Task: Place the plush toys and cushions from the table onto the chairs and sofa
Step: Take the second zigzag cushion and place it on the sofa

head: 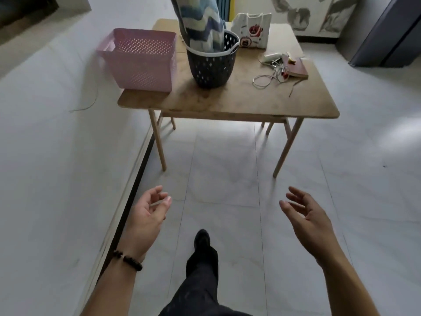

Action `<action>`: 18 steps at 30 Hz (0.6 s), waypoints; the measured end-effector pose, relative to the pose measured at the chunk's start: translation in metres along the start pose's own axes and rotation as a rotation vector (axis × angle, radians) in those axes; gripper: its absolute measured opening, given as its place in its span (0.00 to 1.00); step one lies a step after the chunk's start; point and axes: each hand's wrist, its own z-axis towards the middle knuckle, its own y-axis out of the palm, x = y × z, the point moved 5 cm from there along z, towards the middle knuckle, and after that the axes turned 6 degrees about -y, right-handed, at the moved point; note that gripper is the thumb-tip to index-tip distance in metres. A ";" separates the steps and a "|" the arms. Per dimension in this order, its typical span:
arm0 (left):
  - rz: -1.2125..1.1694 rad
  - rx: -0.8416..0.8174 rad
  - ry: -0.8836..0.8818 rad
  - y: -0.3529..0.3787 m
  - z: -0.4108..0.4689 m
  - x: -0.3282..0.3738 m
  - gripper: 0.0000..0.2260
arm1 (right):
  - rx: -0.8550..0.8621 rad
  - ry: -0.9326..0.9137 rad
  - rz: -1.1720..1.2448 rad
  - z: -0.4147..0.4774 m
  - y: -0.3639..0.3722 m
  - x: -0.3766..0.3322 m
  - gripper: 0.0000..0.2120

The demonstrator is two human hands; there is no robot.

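Observation:
A wooden table (239, 103) stands ahead of me on the tiled floor. On it a blue, white and beige zigzag cushion (200, 23) sticks upright out of a dark perforated basket (211, 65). An empty pink perforated basket (141, 60) sits at the table's left corner. My left hand (148, 215) and my right hand (305, 213) hang low in front of me, well short of the table, fingers loosely apart and holding nothing. No plush toy is visible.
A white tote bag with red cartoon prints (252, 30) stands at the table's back. A reddish notebook (296, 68) with cables and small items lies at the right side. A white wall runs along the left. A dark cabinet (387, 35) is at the far right. My leg (200, 270) steps forward.

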 end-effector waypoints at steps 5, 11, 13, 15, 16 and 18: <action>0.067 -0.054 0.074 0.045 0.154 0.106 0.13 | -0.013 -0.015 -0.056 0.153 0.021 -0.051 0.26; 0.114 -0.109 0.159 0.102 0.293 0.227 0.13 | 0.087 -0.015 0.025 0.306 0.021 -0.102 0.24; 0.116 -0.107 0.178 0.122 0.339 0.247 0.13 | 0.104 -0.004 0.060 0.359 0.030 -0.103 0.24; 0.114 -0.088 0.161 0.142 0.385 0.256 0.13 | 0.082 0.000 0.074 0.414 0.045 -0.097 0.24; 0.123 -0.079 0.145 0.152 0.408 0.259 0.13 | 0.067 0.003 0.075 0.442 0.053 -0.093 0.24; 0.164 -0.066 0.106 0.169 0.452 0.265 0.12 | 0.033 0.016 0.083 0.499 0.067 -0.087 0.24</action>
